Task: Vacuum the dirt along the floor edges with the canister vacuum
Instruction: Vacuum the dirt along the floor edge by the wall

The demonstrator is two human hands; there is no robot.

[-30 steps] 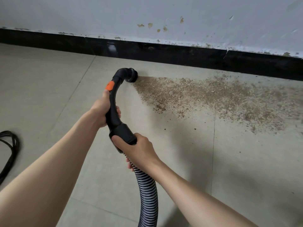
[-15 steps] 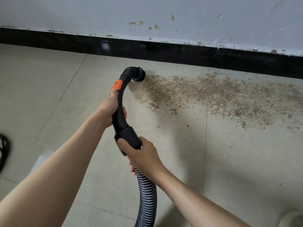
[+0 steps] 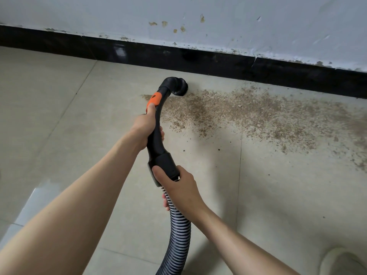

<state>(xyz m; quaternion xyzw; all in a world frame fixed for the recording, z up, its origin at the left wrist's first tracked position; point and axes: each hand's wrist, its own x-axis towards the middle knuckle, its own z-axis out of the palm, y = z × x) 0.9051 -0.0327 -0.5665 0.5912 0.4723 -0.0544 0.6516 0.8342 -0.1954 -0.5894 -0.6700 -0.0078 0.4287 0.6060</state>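
A black curved vacuum handle [image 3: 156, 143] with an orange switch [image 3: 154, 99] ends in a round black nozzle [image 3: 179, 87] set on the tile floor near the wall. My left hand [image 3: 146, 128] grips the handle, thumb lying up against the orange switch. My right hand [image 3: 178, 187] grips the black cuff where the ribbed grey hose [image 3: 176, 235] joins. Brown dirt [image 3: 248, 114] spreads in a band along the floor to the right of the nozzle, with a small patch left of the switch.
A black skirting board [image 3: 218, 62] runs along the foot of the stained white wall [image 3: 218, 20]. Beige floor tiles [image 3: 49, 116] stretch to the left. The toe of a pale shoe [image 3: 341, 261] shows at the bottom right corner.
The nozzle has moved right and toward the skirting, into the upper left end of the dirt band. The view shifted right; the black cable at the left edge has left the frame.
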